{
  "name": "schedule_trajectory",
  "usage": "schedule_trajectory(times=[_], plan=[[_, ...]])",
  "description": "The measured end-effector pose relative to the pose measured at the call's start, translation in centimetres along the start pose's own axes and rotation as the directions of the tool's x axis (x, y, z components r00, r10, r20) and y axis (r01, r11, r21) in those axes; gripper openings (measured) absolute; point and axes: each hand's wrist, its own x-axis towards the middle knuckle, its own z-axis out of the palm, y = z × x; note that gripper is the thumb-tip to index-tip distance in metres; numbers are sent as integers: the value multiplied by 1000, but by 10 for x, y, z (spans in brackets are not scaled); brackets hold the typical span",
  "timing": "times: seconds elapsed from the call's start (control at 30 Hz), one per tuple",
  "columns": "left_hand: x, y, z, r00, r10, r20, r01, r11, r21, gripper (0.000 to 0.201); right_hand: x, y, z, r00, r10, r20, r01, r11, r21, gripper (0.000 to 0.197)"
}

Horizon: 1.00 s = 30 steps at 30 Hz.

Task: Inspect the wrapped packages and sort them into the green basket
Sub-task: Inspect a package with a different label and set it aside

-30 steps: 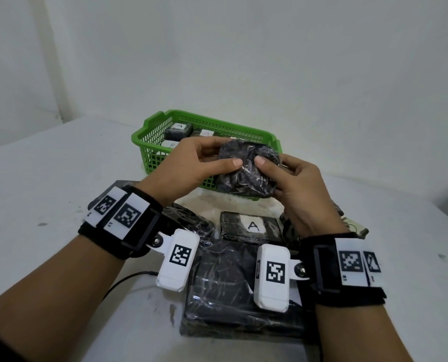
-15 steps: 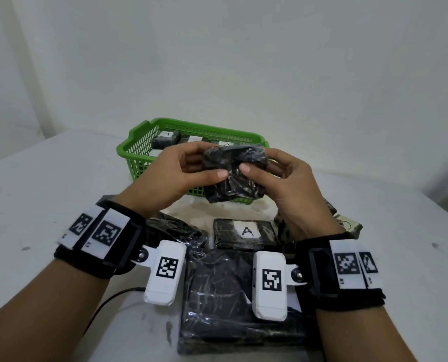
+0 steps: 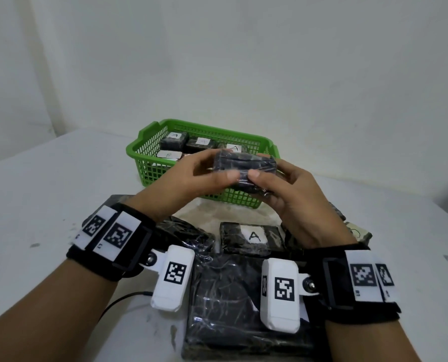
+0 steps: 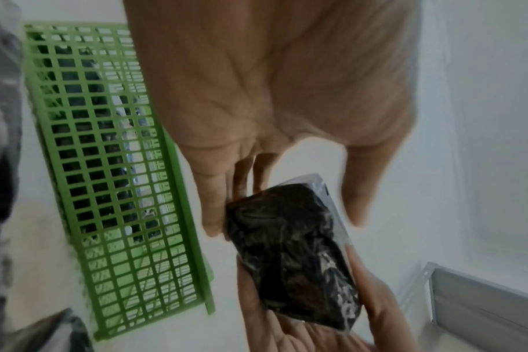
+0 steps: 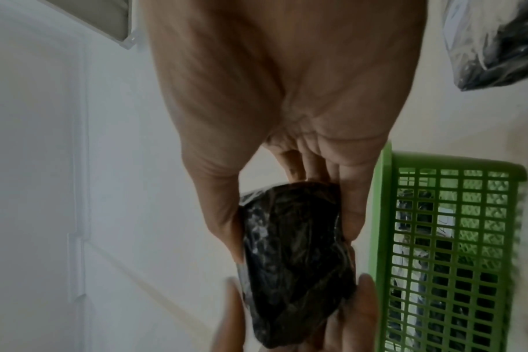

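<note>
A white surface (image 3: 48,194) fills the lower view, set against a plain pale wall. Toward its back stands a green basket (image 3: 149,158) with lattice walls. Inside the basket lie several dark wrapped packages with white labels: three marked A (image 3: 175,135) along the far side and one marked B (image 3: 168,154) nearer the front.

Closest to the viewer lies a large flat black package (image 3: 225,304) in shiny film. Just beyond it sits a smaller dark package with an A label (image 3: 254,235), with more dark wrapped packages to either side, partly hidden by the wrists.

Above these, just in front of the basket's near wall, both hands hold one small black wrapped package (image 3: 245,167) in the air. The left hand (image 3: 189,186) grips its left end, thumb on the near side and fingers behind. The right hand (image 3: 293,199) grips the right end in the same way. No label shows on the held package. Each wrist wears a black strap carrying white blocks printed with square black-and-white markers.
</note>
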Motion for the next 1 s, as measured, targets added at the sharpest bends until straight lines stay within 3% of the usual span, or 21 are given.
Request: schedule_trajectory(times=[0.13,0.27,0.37,0.5,0.67,0.83,0.9,1.0], plan=[[2,0,2,991,20,-132,-17,1000,21,58,4,4,-1,1000,-21,-15,20,999,-50,91],[0,1,2,998,-13,-69,14,1000,13,66,5,5,-4,997,-59,-53,55,996,-69,87],[1,2,1,994,15,-108,-12,999,32,62,5,6,-5,997,-55,-50,52,996,-66,96],[1,0,-3,997,4,-79,-7,999,-42,69,3,4,-5,998,-62,-20,60,995,-78,85],[-1,5,-2,981,147,-125,-144,989,32,72,2,3,-2,1000,-13,23,15,996,-93,86],[-1,3,-2,994,112,0,-112,994,-9,80,-2,-3,-3,999,35,-8,-35,999,16,45],[-1,1,1,999,53,12,-53,998,-22,70,-1,0,-6,999,2,-35,-4,999,-41,43],[3,0,6,988,47,-146,-47,999,5,39,0,3,-5,999,-17,-37,13,993,-113,57]])
